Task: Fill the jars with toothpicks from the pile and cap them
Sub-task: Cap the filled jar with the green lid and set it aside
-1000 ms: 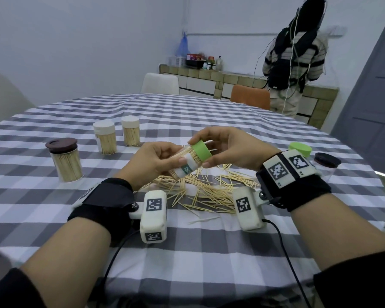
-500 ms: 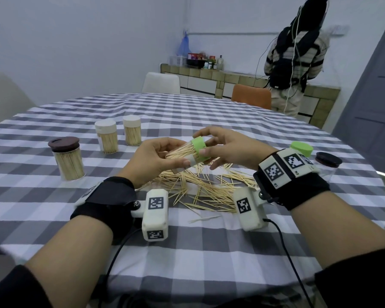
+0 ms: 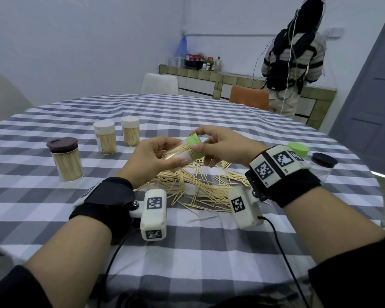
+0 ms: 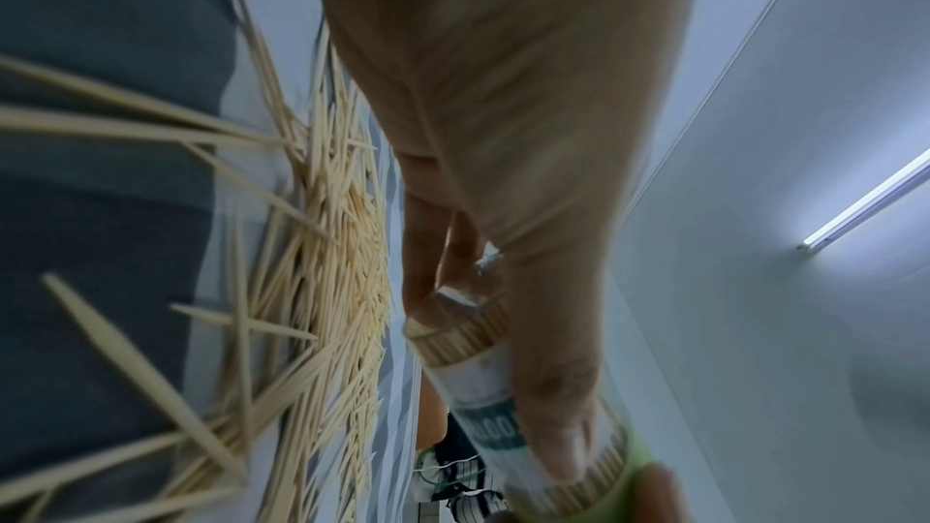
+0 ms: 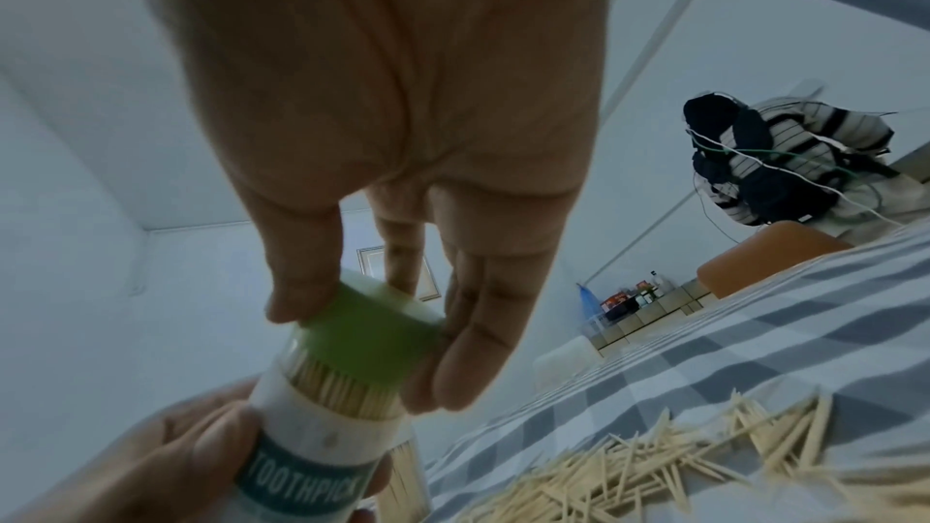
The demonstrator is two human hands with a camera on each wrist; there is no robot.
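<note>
- While the left hand (image 3: 151,160) curls round the body of a clear toothpick jar (image 3: 182,155), thumb along its side, the right hand (image 3: 222,147) pinches the green cap (image 3: 195,142) at the jar's mouth between thumb and fingers.
- In the right wrist view the green cap (image 5: 372,333) sits over the mouth of the jar (image 5: 322,428), with a band of toothpick ends showing just below its edge; whether it is fully seated cannot be told.
- The jar is tilted, cap end up and away from the person, and carries a teal label reading "TOOTHPICK".
- Both hands are held above the toothpick pile (image 3: 198,185), which lies loose on the grey-and-white checked tablecloth (image 3: 187,241) directly beneath the jar.
- Left of the pile stands a toothpick-filled jar with a brown lid (image 3: 65,158), upright and capped.
- Beyond it, farther from the person and still left of the pile, two smaller filled jars with cream lids (image 3: 118,136) stand upright side by side.
- Right of the pile, partly hidden behind the right wrist band, are a second green cap (image 3: 299,148) and a clear jar with a dark lid (image 3: 323,165).
- Well beyond the pile, past the table, a white chair (image 3: 159,83) and an orange chair (image 3: 249,100) stand near a tiled counter (image 3: 231,81), where another person in a striped top (image 3: 291,54) has their back turned.
</note>
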